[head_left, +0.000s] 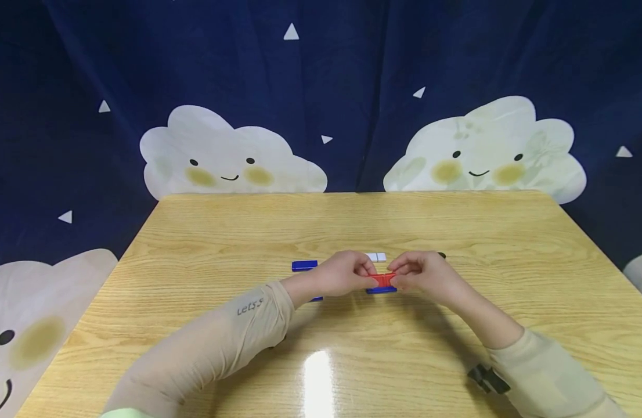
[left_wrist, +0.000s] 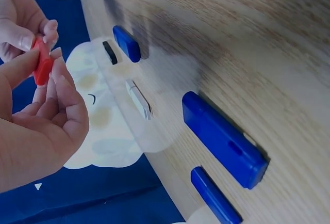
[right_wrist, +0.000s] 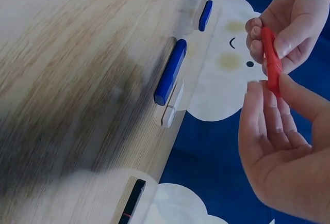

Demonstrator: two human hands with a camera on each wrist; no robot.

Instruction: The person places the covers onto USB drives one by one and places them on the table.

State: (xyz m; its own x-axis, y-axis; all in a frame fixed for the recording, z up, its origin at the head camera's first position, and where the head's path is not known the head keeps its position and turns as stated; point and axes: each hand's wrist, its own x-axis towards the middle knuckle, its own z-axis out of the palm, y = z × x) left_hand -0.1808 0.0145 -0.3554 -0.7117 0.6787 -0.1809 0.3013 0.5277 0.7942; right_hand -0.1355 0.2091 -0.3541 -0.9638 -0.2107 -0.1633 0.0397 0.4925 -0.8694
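Note:
My left hand and right hand meet above the table, each pinching one end of a small red stick. It looks like a capped USB stick; a seam crosses its middle in the right wrist view, where the red stick appears in one line. Thumbs press one side and fingertips the other, covering both ends. Below the hands on the table lies a blue stick. Just behind them is a white stick with a seam.
On the wooden table, a blue stick lies left of the hands. Another blue stick is mostly hidden by the left wrist. A black stick lies to the right. Behind the table hangs a dark blue curtain with clouds.

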